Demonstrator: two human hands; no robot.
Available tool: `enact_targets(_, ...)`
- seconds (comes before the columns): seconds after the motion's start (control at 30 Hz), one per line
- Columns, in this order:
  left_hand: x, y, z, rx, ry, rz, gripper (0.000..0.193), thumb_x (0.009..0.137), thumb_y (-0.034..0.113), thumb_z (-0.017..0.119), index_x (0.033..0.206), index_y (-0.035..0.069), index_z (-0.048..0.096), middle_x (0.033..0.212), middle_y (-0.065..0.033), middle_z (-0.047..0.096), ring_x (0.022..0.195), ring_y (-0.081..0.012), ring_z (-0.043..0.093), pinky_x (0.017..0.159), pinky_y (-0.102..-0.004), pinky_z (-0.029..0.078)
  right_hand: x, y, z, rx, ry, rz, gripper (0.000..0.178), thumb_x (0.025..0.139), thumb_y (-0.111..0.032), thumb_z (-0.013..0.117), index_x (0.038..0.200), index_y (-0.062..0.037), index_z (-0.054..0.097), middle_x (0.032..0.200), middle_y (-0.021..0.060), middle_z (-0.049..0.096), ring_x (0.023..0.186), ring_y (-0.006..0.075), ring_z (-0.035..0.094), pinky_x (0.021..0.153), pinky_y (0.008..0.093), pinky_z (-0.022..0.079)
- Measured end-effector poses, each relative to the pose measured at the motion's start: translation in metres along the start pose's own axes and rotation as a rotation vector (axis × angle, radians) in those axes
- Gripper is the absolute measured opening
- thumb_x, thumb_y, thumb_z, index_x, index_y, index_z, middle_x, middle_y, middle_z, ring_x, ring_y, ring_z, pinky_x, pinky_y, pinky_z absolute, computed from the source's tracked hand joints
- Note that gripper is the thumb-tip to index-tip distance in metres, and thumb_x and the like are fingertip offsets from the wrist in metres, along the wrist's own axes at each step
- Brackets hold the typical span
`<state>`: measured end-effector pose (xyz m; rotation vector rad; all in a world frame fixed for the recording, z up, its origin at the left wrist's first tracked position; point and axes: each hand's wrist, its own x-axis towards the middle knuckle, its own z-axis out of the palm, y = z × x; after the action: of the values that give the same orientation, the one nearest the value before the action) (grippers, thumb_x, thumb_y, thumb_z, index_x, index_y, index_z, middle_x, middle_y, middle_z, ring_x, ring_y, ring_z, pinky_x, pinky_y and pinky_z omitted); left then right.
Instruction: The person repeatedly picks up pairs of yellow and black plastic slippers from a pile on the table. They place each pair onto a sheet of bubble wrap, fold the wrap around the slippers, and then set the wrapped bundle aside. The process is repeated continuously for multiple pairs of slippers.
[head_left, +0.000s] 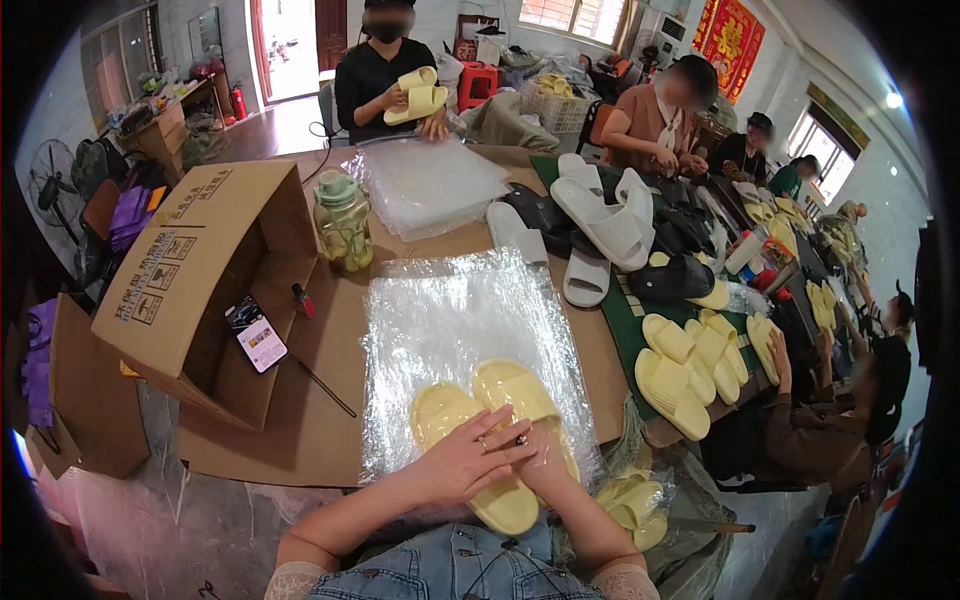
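Denim top (450, 572) below; L hand (462, 455), R hand (545, 458) on slippers (508, 384); lettered ctn (185, 262).

A plastic stack (460, 310) lies on the worktop (330, 440), with a pair of slippers (515, 390) at its near end; whether in or on it cannot be told. To the left is a box (190, 260). A phone (256, 335) lies at its opening, a small bottle (302, 300) just right of that, a stick (328, 388) nearer. Behind these stands a jar (343, 225), and right of it a second stack (430, 185). Farther right lie other slippers (605, 225), some on a mat (622, 328).
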<state>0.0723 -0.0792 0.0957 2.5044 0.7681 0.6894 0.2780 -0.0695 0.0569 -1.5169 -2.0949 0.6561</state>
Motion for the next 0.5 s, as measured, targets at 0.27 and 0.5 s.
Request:
enact_targets(0.27,-0.017,0.006,-0.024,-0.351,-0.025,0.086,0.046,0.107,0.03,0.045,0.15,0.016,0.053,0.166,-0.0101,0.033,0.155,-0.0365,0.024,0.126,-0.051,0.021,0.059,0.023,0.051,0.363,0.166,-0.033,0.021,0.101,-0.023,0.062,0.1,-0.0013,0.062,0.092,0.0151,0.06,0.089,0.034,0.061,0.072,0.0445,0.051)
enact_targets(0.5,-0.052,-0.03,-0.033,-0.489,-0.116,-0.183,0.05,0.1,0.032,0.061,0.145,0.012,0.058,0.156,-0.0177,0.047,0.145,-0.0395,0.041,0.118,-0.0464,0.036,0.075,0.008,0.056,-0.073,0.162,0.014,0.035,0.098,-0.03,0.065,0.097,0.0044,0.064,0.096,0.0258,0.063,0.084,0.042,0.065,0.07,0.0478,0.054)
